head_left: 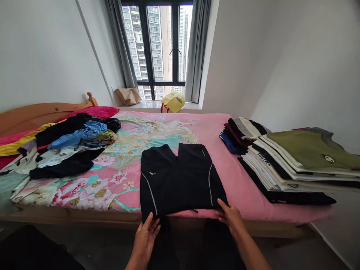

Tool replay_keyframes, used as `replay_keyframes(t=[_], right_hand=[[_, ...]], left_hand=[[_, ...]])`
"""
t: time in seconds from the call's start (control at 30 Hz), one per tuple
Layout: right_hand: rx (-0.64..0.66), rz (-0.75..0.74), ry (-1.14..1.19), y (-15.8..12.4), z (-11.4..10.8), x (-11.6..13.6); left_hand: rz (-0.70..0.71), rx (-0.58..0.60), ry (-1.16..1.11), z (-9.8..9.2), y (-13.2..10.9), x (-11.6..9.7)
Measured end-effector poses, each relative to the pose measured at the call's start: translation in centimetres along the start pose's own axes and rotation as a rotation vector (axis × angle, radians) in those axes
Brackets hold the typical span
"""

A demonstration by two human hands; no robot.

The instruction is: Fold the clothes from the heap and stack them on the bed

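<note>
A pair of black shorts [180, 176] with thin grey side lines and a small yellow logo lies spread on the bed, its legs pointing away from me and the waist at the bed's near edge. My left hand [146, 234] pinches the near left corner of the waist between thumb and fingers. At the near right corner, my right hand [230, 217] has its thumb on top and fingers beneath the cloth. A short dark cord end shows at the middle of the waist.
Loose, rumpled clothes [75, 138] lie heaped on the left of the bed [213, 131]. Folded shirts [298, 157] are stacked on the right, beside a smaller folded pile [239, 135]. A yellow bag [173, 101] and a brown paper bag [128, 96] rest by the window.
</note>
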State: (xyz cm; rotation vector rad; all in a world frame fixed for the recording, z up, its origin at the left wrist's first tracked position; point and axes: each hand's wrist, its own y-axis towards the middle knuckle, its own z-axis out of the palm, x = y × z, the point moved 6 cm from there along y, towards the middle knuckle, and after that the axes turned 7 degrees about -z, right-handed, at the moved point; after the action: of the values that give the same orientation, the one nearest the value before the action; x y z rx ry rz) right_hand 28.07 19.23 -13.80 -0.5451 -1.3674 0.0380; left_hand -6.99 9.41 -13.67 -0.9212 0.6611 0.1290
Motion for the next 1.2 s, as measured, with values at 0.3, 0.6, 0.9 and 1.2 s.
replay_keyframes(t=[0.3, 0.6, 0.9, 1.2], right_hand=[[-0.129, -0.050, 0.147, -2.6, 0.6, -0.9], [-0.162, 0.008, 0.290, -6.0, 1.4, -3.3], [-0.121, 0.017, 0.294, -6.2, 1.1, -4.4], [-0.123, 0.029, 0.309, -6.1, 1.4, -4.6]], left_hand=[[0.006, -0.027, -0.182, 0.6, -2.0, 0.3], [-0.086, -0.106, -0.345, 0.0, -2.9, -0.1], [-0.296, -0.103, -0.109, 0.2, -4.0, 4.0], [-0.411, 0.026, 0.096, 6.5, -5.4, 7.9]])
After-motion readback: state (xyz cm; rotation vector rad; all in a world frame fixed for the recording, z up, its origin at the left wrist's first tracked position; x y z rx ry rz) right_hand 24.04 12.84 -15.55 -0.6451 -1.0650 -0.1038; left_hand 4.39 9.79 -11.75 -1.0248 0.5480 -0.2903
